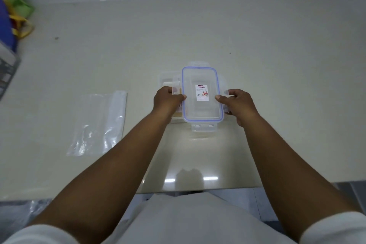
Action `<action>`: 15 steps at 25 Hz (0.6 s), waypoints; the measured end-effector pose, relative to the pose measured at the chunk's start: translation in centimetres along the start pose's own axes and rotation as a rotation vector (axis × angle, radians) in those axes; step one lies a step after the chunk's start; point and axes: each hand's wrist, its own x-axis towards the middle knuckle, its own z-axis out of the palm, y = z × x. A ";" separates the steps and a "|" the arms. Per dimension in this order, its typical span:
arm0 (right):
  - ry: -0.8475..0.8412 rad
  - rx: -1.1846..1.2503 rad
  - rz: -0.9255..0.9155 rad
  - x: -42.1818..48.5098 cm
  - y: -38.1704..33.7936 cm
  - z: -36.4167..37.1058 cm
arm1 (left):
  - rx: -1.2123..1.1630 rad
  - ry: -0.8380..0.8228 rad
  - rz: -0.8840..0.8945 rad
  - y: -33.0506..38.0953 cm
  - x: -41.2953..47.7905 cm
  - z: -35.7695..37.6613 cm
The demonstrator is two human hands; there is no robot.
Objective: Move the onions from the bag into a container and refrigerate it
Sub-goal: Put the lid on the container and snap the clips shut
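Observation:
A clear plastic lid [202, 77] with a blue seal and a white label is held flat a little above the counter [198, 31]. My left hand [168, 100] grips its left edge and my right hand [236, 103] grips its right edge, thumbs on top. Under and to the left of the lid sits the clear container [168, 78], mostly hidden; something pale yellowish shows inside it beside my left hand. A flat, empty clear plastic bag [99, 123] lies on the counter to the left. I cannot make out whole onions.
A blue, green and yellow cloth bag [13, 16] stands at the far left against the wall. A grey rack [7, 67] pokes in at the left edge. The counter's front edge [198, 189] runs just before my body.

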 end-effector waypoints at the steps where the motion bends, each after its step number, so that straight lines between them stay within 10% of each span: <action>1: -0.010 -0.045 -0.017 -0.1 -0.6 1.4 | 0.006 0.036 -0.002 0.1 0.4 -1.2; 15: 0.035 -0.362 -0.087 1.3 -1.6 9.1 | 0.192 0.141 -0.074 -2.4 4.3 -5.9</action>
